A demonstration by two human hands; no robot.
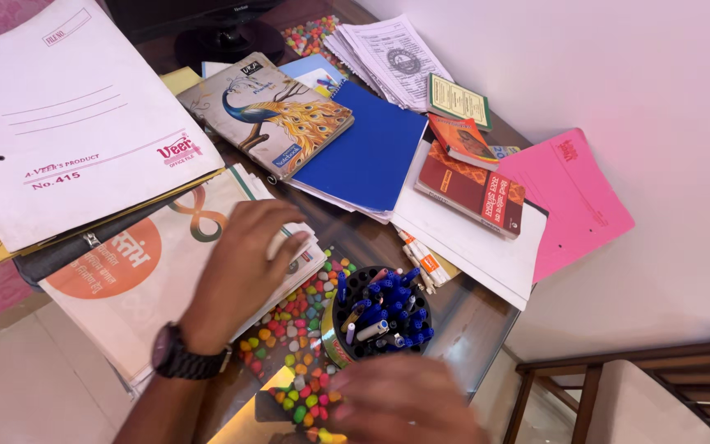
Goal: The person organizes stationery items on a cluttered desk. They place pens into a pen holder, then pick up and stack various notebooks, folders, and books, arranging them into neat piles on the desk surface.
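Head view, looking down on a crowded glass table (470,316). My left hand (244,267) lies flat, palm down, on a stack of papers (154,284) at the table's near left — fingers spread and pressing, grip released, nothing clasped. There's a dark wristwatch (182,355) on that wrist. My right hand (400,403) is low in the frame and blurred, just below the black pen holder (380,312); I cannot tell whether that grip is clenched or slack, and I can't say if it touches the holder.

The holder stands upright near the table's front edge, packed with blue-capped pens, right beside the paper stack. Under the glass I see a bed of coloured pebbles (289,329). Further back: a peacock-cover notebook (277,111) lying on a blue spiral notebook (367,156), a red book (470,189) on white sheets, a pink folder (573,197) hanging off the far right edge, and a big white file folder (59,115) at top left.

My worry from here — the pen holder sits close to the edge with the right hand near it, so a careless knock could tip it and scatter pens to the floor. The paper stack overhangs the near edge too; a sideways push from the left palm could slide sheets off. The pink folder looks ready to slip as well.
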